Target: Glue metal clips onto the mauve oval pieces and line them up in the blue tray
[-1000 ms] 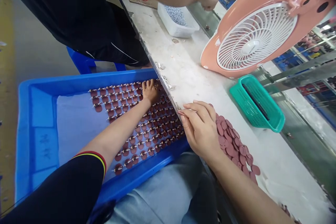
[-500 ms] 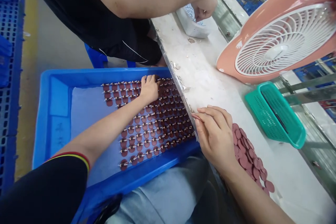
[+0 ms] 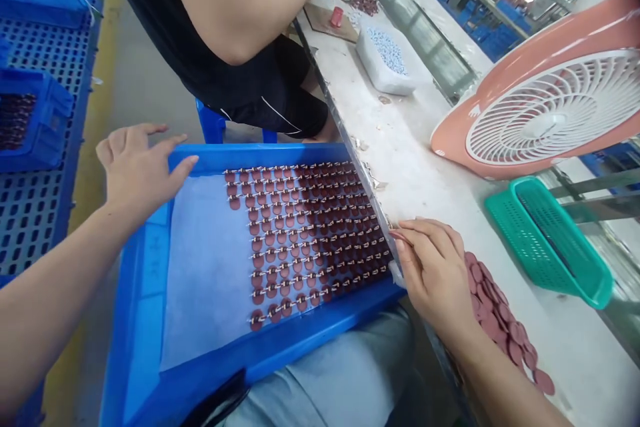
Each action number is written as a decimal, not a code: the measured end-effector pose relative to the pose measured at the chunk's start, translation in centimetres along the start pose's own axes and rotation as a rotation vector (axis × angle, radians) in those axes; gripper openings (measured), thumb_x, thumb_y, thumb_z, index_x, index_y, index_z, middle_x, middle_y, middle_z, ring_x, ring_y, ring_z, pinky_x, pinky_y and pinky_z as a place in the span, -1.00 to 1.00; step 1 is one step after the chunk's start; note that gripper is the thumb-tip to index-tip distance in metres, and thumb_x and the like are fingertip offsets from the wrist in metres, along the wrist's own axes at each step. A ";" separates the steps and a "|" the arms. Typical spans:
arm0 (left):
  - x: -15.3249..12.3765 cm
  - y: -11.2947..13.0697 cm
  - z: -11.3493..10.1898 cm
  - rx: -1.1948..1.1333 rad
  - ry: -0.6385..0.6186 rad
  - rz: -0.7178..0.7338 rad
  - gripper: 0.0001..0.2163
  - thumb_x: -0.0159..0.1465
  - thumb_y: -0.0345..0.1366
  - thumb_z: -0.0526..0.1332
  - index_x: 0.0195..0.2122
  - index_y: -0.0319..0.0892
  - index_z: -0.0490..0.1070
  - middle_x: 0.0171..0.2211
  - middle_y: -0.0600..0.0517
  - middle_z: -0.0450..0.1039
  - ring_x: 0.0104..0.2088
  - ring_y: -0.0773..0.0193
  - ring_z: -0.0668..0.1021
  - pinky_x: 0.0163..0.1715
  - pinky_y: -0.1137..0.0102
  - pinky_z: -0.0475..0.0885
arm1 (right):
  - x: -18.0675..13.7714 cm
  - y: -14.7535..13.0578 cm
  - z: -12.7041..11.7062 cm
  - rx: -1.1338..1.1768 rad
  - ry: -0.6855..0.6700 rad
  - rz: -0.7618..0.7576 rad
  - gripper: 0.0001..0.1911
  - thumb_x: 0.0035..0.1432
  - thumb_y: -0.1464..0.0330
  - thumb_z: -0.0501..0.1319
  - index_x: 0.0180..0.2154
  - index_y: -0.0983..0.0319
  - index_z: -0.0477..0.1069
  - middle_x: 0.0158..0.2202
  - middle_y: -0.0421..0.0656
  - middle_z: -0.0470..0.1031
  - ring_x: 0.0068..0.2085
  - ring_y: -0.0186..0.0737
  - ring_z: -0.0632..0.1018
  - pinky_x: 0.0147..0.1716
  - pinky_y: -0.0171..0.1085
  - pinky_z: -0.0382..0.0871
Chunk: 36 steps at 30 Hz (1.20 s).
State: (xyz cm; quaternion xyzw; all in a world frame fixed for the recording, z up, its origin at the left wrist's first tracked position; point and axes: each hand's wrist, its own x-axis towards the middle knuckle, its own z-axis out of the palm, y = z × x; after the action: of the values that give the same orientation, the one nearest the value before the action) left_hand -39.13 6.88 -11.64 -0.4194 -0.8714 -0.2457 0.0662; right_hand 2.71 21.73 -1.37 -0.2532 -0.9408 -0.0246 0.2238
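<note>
Obs: R hand [image 3: 434, 275] is the nearer of the 2, its fingertips just beside the right-hand end of the rows of maroon discs [image 3: 310, 233] in the blue tray [image 3: 260, 155]. The rows lie on a pale blue sheet [image 3: 200, 267], long axis approx L–R across the tray, tilted slightly, w/ small pale links between the discs.

R fingers [image 3: 425, 240] are curled, tips close together, at the tray's right edge. A thin dark sliver may sit at the tip; can't tell if they hold anything. L hand [image 3: 141, 167] is open, fingers wide, above the tray's far-left corner, well apart from the rows.

Loose maroon discs [image 3: 500, 320] lie heaped on the surface [image 3: 415, 147], just beside R hand. Farther along: teal plastic basket [image 3: 547, 240], pink fan [image 3: 450, 140], white tub of pale blue beads [image 3: 385, 60]. A co-worker's arm [image 3: 240, 13] reaches across at top.

Labels: none readable — faint marks on the tray wall, too unclear to read.
</note>
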 end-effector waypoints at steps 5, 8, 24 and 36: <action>-1.7 -1.0 1.6 -0.013 0.013 -0.031 -0.30 0.28 0.16 0.01 0.29 -0.21 0.32 0.45 -0.21 0.00 0.39 -0.40 0.07 0.31 -0.24 -0.12 | -0.2 0.1 0.1 -0.015 -0.021 -0.006 -0.84 0.39 0.38 0.13 -0.08 0.23 0.46 -0.08 -0.05 0.55 0.00 -0.05 0.50 0.07 -0.02 0.34; -2.1 -1.0 1.8 -0.022 0.034 -0.047 -0.34 0.31 0.15 0.01 0.33 -0.11 0.24 0.50 -0.04 -0.13 0.42 -0.26 0.03 0.36 -0.13 -0.23 | -0.4 0.2 0.2 -0.030 -0.029 -0.001 -0.83 0.40 0.37 0.11 -0.07 0.22 0.46 -0.09 -0.05 0.55 -0.01 -0.05 0.51 0.06 -0.01 0.34; -7.1 -1.7 -1.8 -0.015 -0.291 -0.635 -0.03 0.23 0.21 0.17 0.46 -0.30 -0.19 0.33 -0.51 0.14 0.21 -0.44 0.39 0.05 -0.26 0.39 | -7.9 -8.3 2.7 0.182 0.076 -0.065 -0.81 0.33 0.44 0.20 -0.04 0.20 0.50 -0.09 -0.10 0.60 -0.01 -0.14 0.57 0.05 -0.15 0.48; -6.4 -5.3 -1.5 0.066 -0.471 -0.648 -0.59 0.35 -0.11 0.26 0.15 -0.16 0.37 0.09 -0.14 0.46 -0.01 -0.01 0.56 -0.07 0.02 0.53 | -11.3 -2.0 12.1 0.219 -0.043 0.500 -0.72 0.35 0.26 0.24 0.02 0.25 0.44 0.06 -0.06 0.48 0.03 -0.10 0.55 0.03 0.00 0.49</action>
State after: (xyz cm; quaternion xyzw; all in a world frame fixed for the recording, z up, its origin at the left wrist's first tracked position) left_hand -39.18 -1.13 -14.38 -0.1651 -0.9573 -0.1228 -0.2030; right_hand 5.49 16.65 -17.01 -0.4526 -0.8506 0.1385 0.2291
